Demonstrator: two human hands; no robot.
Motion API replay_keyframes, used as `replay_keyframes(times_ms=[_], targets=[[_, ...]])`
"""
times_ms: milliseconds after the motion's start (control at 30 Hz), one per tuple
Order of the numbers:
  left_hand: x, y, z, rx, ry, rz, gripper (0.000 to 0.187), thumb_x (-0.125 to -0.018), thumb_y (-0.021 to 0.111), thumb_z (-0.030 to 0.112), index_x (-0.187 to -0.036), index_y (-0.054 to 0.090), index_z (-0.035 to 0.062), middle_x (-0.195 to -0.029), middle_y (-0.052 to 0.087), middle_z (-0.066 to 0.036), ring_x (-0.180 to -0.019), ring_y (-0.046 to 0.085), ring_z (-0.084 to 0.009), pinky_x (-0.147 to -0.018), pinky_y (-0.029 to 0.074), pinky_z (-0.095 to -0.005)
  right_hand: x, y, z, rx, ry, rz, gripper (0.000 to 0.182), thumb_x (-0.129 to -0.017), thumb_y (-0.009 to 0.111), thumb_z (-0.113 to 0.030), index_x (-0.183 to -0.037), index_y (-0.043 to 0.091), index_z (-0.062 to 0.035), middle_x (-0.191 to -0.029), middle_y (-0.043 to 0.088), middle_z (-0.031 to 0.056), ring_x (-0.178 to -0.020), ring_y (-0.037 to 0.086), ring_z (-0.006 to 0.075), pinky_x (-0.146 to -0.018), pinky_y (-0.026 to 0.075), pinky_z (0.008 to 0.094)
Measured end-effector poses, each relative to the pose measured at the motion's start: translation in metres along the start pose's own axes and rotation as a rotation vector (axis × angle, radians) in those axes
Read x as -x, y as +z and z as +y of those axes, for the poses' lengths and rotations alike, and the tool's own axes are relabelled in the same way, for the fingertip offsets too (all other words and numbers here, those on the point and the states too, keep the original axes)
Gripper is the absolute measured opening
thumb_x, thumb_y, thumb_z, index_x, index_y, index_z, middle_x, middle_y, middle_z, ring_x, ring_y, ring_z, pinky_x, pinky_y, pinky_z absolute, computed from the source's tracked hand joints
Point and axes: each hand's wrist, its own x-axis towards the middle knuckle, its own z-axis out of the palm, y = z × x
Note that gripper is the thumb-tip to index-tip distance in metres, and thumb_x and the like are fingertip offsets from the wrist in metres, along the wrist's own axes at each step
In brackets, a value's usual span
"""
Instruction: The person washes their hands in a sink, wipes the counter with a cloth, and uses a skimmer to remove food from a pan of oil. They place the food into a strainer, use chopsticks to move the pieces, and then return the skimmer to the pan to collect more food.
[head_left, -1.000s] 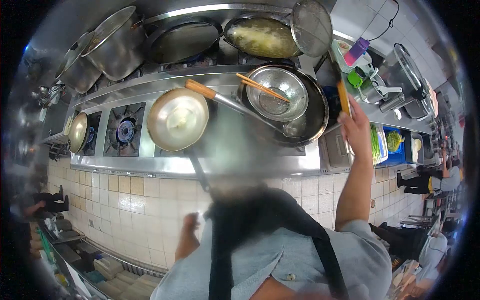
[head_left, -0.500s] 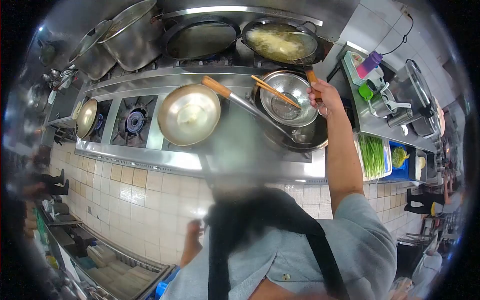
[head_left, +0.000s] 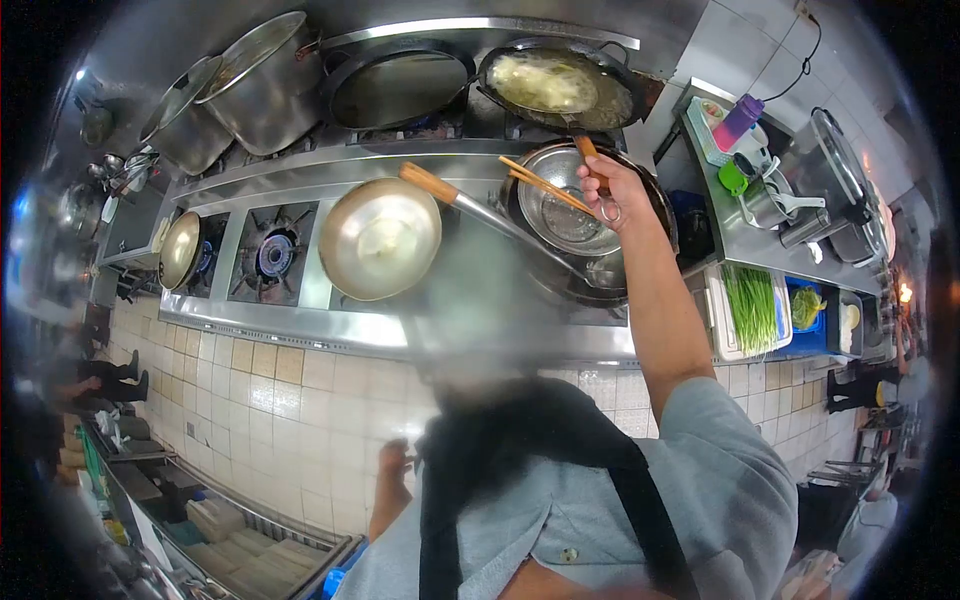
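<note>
My right hand (head_left: 614,190) is closed around the wooden handle of a wire skimmer (head_left: 588,150) with a metal ring at its end. Its round head lies in the oil of the back right wok (head_left: 620,112), under pale frothy frying food (head_left: 543,82). Below my wrist sits a metal colander (head_left: 548,212) on a larger dark wok, with a pair of wooden chopsticks (head_left: 545,185) across it. A wooden-handled ladle (head_left: 490,212) leans into that wok. My left hand (head_left: 396,460) hangs low by my side, fingers loosely bent and apart, with nothing visible in it.
A shallow pan (head_left: 380,240) rests on the stove left of the ladle, beside a bare burner (head_left: 275,255). Another wok (head_left: 400,88) and tall stockpots (head_left: 262,85) stand behind. At right are a tray of green stalks (head_left: 752,310) and a purple bottle (head_left: 738,122). Other people stand far off.
My right hand has moved left with the skimmer, whose head has shifted left under the frying food. My left hand has stayed low, its fingers shifting slightly.
</note>
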Motion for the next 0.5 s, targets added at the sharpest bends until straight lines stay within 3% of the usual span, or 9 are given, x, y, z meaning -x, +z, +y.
replay_keyframes(times_ms=[33, 100, 133, 200, 333, 500], targets=[[-0.002, -0.003, 0.0, -0.003, 0.002, -0.002, 0.027, -0.087, 0.053, 0.019, -0.11, 0.055, 0.0059, -0.096, 0.061, -0.012, -0.074, 0.062, -0.0249, -0.056, 0.054, -0.0387, -0.001, 0.001, 0.002, -0.017, -0.006, -0.007, 0.008, -0.089, 0.052, -0.01, -0.091, 0.046, -0.0046, -0.074, 0.054, 0.0057, -0.052, 0.049, 0.0096, -0.041, 0.043, 0.0227], [-0.007, -0.01, 0.001, -0.786, 0.444, -0.048, 0.026, -0.088, 0.051, 0.019, -0.11, 0.056, 0.0063, -0.095, 0.06, -0.012, -0.075, 0.063, -0.0239, -0.055, 0.054, -0.0371, -0.006, 0.0, 0.005, -0.067, -0.009, -0.019, 0.009, -0.089, 0.053, -0.01, -0.091, 0.046, -0.0049, -0.074, 0.054, 0.0056, -0.052, 0.049, 0.0096, -0.041, 0.042, 0.0222], [-0.002, -0.007, 0.01, -0.789, 0.446, -0.051, 0.026, -0.088, 0.051, 0.019, -0.11, 0.056, 0.0063, -0.095, 0.06, -0.012, -0.075, 0.063, -0.0239, -0.055, 0.054, -0.0371, -0.005, 0.0, 0.006, -0.068, -0.012, -0.016, 0.009, -0.089, 0.053, -0.01, -0.091, 0.046, -0.0049, -0.074, 0.054, 0.0056, -0.052, 0.049, 0.0096, -0.041, 0.042, 0.0222], [0.023, 0.001, 0.046, -0.408, 0.094, -0.026, 0.024, -0.088, 0.05, 0.019, -0.108, 0.057, 0.008, -0.095, 0.059, -0.012, -0.074, 0.062, -0.0243, -0.056, 0.054, -0.0409, -0.005, 0.001, 0.007, -0.184, -0.006, -0.055, 0.009, -0.089, 0.053, -0.01, -0.092, 0.046, -0.0054, -0.074, 0.054, 0.0054, -0.053, 0.049, 0.0094, -0.042, 0.042, 0.0216], [0.006, 0.0, 0.005, -0.116, 0.091, -0.001, 0.023, -0.088, 0.05, 0.019, -0.107, 0.057, 0.0089, -0.097, 0.059, -0.011, -0.073, 0.061, -0.0244, -0.058, 0.054, -0.042, 0.0, 0.001, 0.008, -0.24, -0.016, -0.103, 0.01, -0.089, 0.054, -0.01, -0.093, 0.045, -0.0059, -0.074, 0.055, 0.0053, -0.053, 0.05, 0.0093, -0.043, 0.042, 0.0215], [0.031, 0.007, 0.039, 0.077, -0.292, 0.077, 0.027, -0.088, 0.049, 0.019, -0.11, 0.056, 0.0058, -0.099, 0.059, -0.01, -0.076, 0.063, -0.0216, -0.05, 0.051, -0.0334, 0.008, 0.007, 0.008, -0.172, -0.065, -0.077, 0.01, -0.089, 0.052, -0.01, -0.094, 0.045, -0.0051, -0.075, 0.054, 0.006, -0.054, 0.05, 0.0101, -0.043, 0.043, 0.0219]])
